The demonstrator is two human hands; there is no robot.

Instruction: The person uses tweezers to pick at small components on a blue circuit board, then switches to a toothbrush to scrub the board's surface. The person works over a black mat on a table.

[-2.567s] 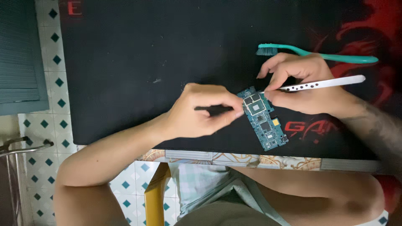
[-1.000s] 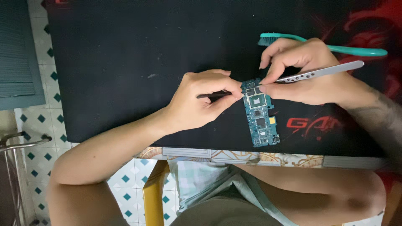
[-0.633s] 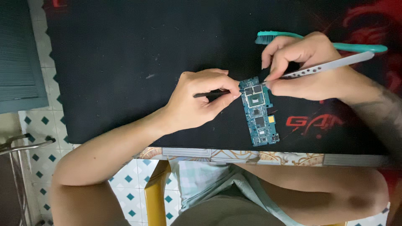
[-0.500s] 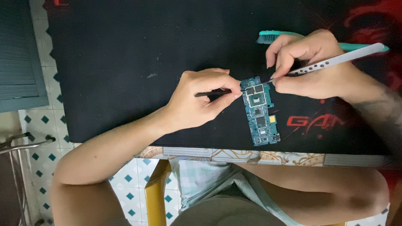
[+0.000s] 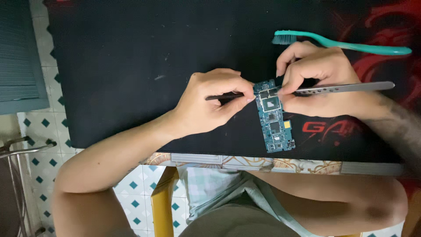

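Two closed grips: left hand (image 5: 210, 105) pinching black tool (image 5: 223, 96), right hand (image 5: 320, 83) pinching tweezers (image 5: 346, 87) at circuit board (image 5: 274, 116).

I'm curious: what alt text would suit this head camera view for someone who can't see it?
Two bare hands work on a small blue circuit board on a black mat: the left hand holds a thin dark tool, the right hand metal tweezers. A teal toothbrush lies behind.

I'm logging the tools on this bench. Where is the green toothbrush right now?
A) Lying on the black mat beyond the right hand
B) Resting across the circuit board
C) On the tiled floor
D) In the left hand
A: the green toothbrush lies untouched on the black mat, just past the right hand, which grips silver tweezers at the circuit board.
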